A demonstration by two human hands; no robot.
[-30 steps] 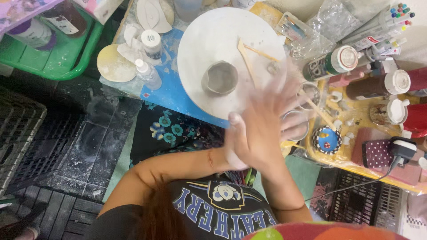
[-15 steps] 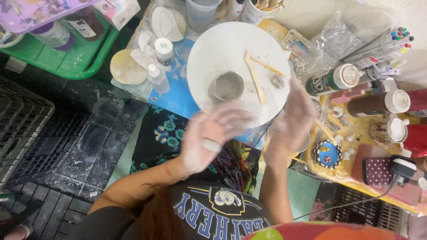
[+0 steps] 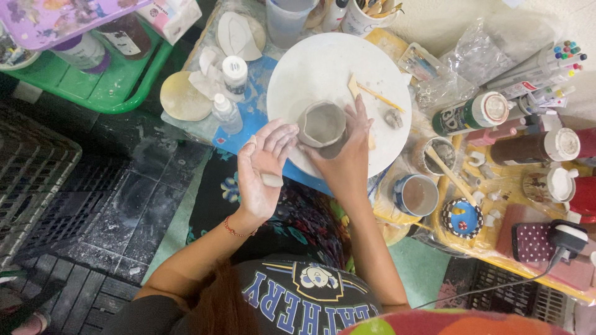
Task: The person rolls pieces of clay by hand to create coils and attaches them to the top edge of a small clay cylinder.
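Head view: right hand (image 3: 346, 160) cups clay pot (image 3: 321, 124).

head view | looks steeply down — close above round board (image 3: 323, 68) | single view

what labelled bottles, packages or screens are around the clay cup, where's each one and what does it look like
Green paint bottle: right of the white wheel, lying down, white cap, printed label.
Brown paint bottle: right of the green one, lying down, white cap.
Small clear bottle: left of the wheel, upright, white cap, white label.
Marker pack: upper right, clear sleeve, coloured caps.
Phone: lower right, dotted maroon case, screen not visible.
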